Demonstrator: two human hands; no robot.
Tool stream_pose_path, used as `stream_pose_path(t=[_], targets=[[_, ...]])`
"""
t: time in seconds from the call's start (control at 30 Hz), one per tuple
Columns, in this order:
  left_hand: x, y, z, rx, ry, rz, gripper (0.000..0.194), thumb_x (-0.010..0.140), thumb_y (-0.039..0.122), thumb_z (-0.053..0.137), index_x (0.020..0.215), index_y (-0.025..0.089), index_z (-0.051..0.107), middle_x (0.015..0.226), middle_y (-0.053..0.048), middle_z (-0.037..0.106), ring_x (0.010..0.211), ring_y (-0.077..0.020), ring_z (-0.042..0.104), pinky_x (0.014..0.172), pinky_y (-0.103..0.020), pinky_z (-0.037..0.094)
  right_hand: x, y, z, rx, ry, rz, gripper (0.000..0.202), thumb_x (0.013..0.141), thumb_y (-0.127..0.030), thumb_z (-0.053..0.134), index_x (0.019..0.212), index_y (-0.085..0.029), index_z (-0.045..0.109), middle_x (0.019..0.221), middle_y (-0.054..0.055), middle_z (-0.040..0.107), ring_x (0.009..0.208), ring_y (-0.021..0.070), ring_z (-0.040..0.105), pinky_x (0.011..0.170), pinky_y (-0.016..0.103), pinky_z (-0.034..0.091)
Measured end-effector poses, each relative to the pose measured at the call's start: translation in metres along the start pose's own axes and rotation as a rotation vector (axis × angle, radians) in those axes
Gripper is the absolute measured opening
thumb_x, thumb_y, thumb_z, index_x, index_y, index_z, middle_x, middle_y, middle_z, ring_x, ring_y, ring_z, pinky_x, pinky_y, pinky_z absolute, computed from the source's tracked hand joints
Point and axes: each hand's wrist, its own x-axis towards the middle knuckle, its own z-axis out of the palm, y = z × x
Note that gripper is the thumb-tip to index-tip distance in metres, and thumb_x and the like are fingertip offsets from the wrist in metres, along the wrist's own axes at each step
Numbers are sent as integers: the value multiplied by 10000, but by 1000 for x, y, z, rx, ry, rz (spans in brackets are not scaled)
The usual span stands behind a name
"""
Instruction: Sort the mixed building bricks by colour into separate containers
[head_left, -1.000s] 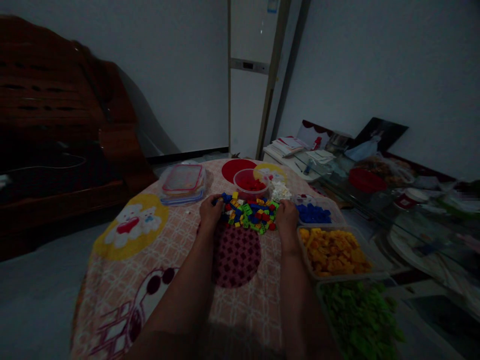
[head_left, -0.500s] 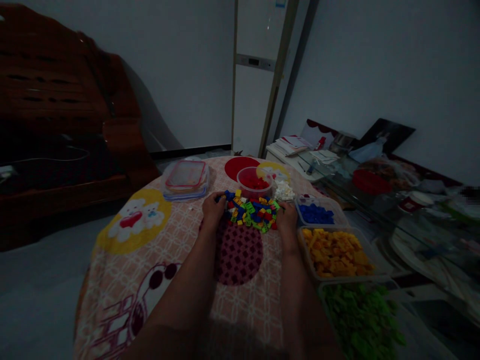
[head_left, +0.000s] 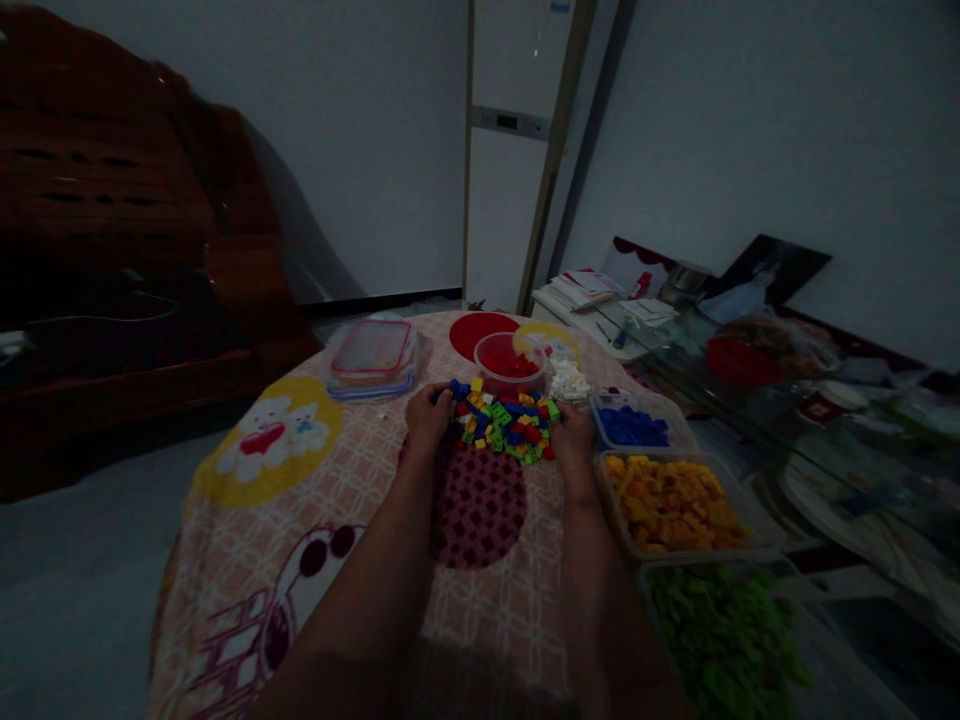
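Observation:
A heap of mixed toy building bricks (head_left: 501, 425), in blue, green, yellow, red and white, lies on the patterned tablecloth (head_left: 495, 620). At its left edge is my left hand (head_left: 427, 418), fingers curled in beside blue bricks. My right hand (head_left: 572, 436) is at the right edge, its fingers bent in close to a green brick. Both hands look closed, but the dim light hides what is between their fingertips. Just behind the heap stands a round clear tub (head_left: 511, 384) holding red bricks. White bricks (head_left: 568, 381) are piled to the right of that tub.
Down the right side stand clear boxes of blue bricks (head_left: 634, 427), yellow bricks (head_left: 675, 503) and green bricks (head_left: 724, 635). Stacked lidded containers (head_left: 373, 362) sit at the back left. A cluttered glass table (head_left: 701, 388) is beyond the right edge; a wooden bench (head_left: 240, 270) stands left.
Both hands stay at the sides of the heap. A few bricks along its right and front edges have shifted slightly; the containers have not moved.

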Motion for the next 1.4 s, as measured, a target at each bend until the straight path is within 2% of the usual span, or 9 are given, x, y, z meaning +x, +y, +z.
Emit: stream_pose_path(t=[0.1,0.3,0.47,0.73,0.87,1.03,1.17,1.3,1.4], targets=[[1,-2,1,9,7,-5,323,850,273,562,1060,180,790,1076,-88,792,1023,-243,720,938,-347,521,-1,-5,-3,2,6,78,313,742,-143,578,956,-215,795,953,84,799,912,243,724,879,330,536],[2,-3,2,14,3,-14,318,850,277,569,1060,186,790,1081,-81,792,1022,-239,717,936,-340,520,-4,-16,-11,166,8,176,308,690,-186,598,928,-210,791,876,59,798,829,231,740,769,302,558],[0,-1,1,10,3,-23,313,850,272,573,1063,192,789,1075,-70,794,1015,-227,718,929,-326,520,-4,-26,-19,232,80,170,291,678,-182,567,871,-203,783,790,52,780,752,228,722,712,300,548],[2,-1,1,27,-4,-11,312,855,270,568,1057,193,793,1087,-77,792,1034,-239,716,958,-343,517,6,-25,-47,93,388,52,279,774,-189,533,938,-147,754,949,130,759,906,256,679,881,372,529],[1,0,0,31,-9,0,307,853,271,579,1056,192,794,1088,-75,791,1039,-240,715,965,-346,515,7,-18,-57,13,453,26,309,810,-175,504,997,-139,747,1066,165,730,1048,272,640,962,397,503],[1,0,1,27,-11,-13,309,859,265,579,1073,193,790,1093,-71,792,1029,-233,718,955,-338,515,7,-16,-48,-24,373,10,328,813,-166,490,1012,-121,747,1089,184,731,1067,291,633,1029,447,462],[1,-1,1,32,0,-5,304,861,262,574,1066,199,791,1097,-65,792,1037,-230,715,949,-330,515,5,-20,-31,10,214,-88,335,843,-177,478,1042,-147,746,1054,147,749,1033,267,650,985,404,494],[1,-2,1,31,1,-12,309,857,277,578,1069,197,789,1091,-69,792,1027,-232,715,945,-332,517,2,-17,-12,22,61,-175,396,814,-128,499,1138,-141,728,1177,160,740,1130,268,646,1052,415,474],[1,-1,1,19,-4,-22,301,850,276,578,1052,204,790,1076,-59,795,1013,-226,717,941,-325,520,0,-12,-4,10,-9,-125,443,757,-94,540,1153,-155,728,1194,149,744,1132,273,659,1058,421,477]])
